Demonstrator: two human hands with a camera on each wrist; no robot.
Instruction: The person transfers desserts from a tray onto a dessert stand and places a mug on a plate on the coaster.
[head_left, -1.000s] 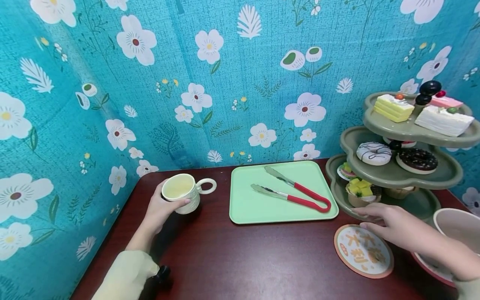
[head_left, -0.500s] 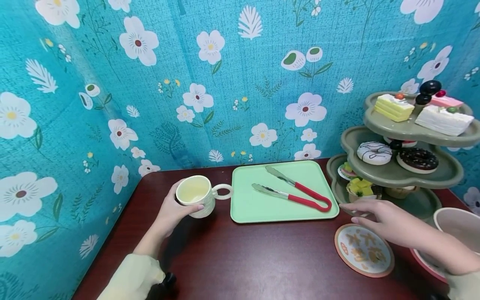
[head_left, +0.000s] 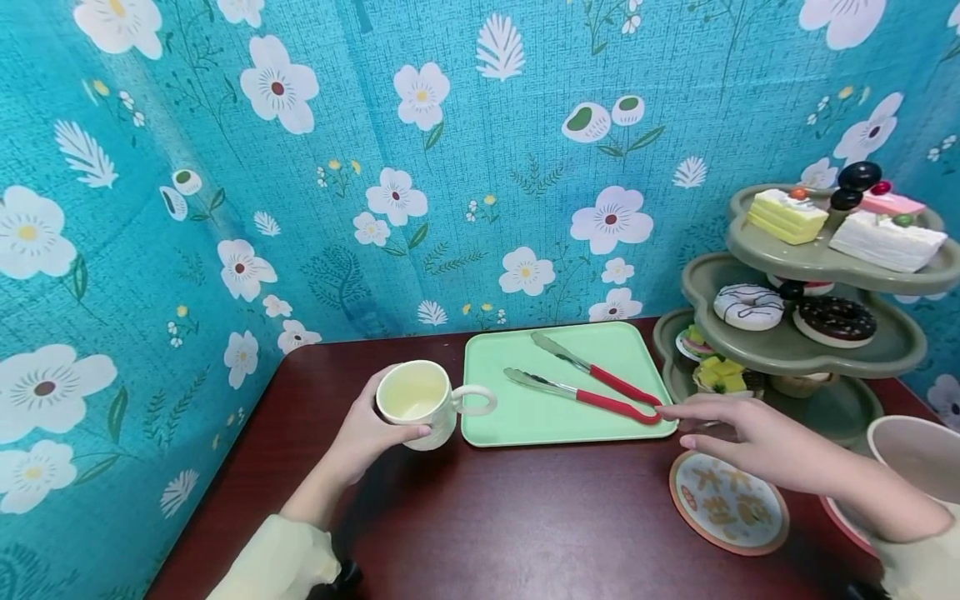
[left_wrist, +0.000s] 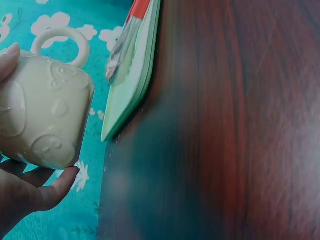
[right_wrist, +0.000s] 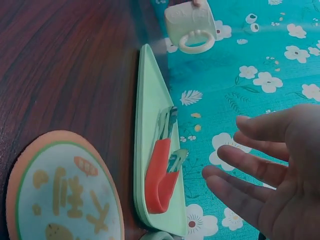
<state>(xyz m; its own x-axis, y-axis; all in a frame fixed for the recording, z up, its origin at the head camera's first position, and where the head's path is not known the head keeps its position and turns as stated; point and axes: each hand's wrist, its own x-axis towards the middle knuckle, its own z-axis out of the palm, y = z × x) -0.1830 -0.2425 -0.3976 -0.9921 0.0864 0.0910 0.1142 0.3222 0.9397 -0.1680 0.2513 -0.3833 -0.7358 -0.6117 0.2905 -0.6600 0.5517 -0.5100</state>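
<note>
My left hand [head_left: 367,437] grips a cream mug [head_left: 438,421] by its body, thumb on the near side, with the ring handle pointing right. In the left wrist view the mug [left_wrist: 47,110] has raised patterns, and fingers curl beneath it. It is held above the table, just left of a light green tray [head_left: 487,425]. Red-handled metal tongs [head_left: 611,405] lie on the tray. My right hand [head_left: 765,442] hovers by the tray's right corner, fingers extended and apart in the right wrist view, holding nothing. Below it lies a round coaster [head_left: 727,508] with orange characters.
At the right stands a three-tier grey-green stand [head_left: 825,362] with cake slices, donuts [head_left: 750,307] and cupcakes. A pale cup-like container [head_left: 911,446] is partly hidden behind my right forearm. A flowered blue cloth [head_left: 465,167] hangs behind the dark wooden table [head_left: 555,508].
My left hand has carried the mug rightward and slightly toward me, nearer the tray. The right hand has moved left, from beside the stand to the tray's corner.
</note>
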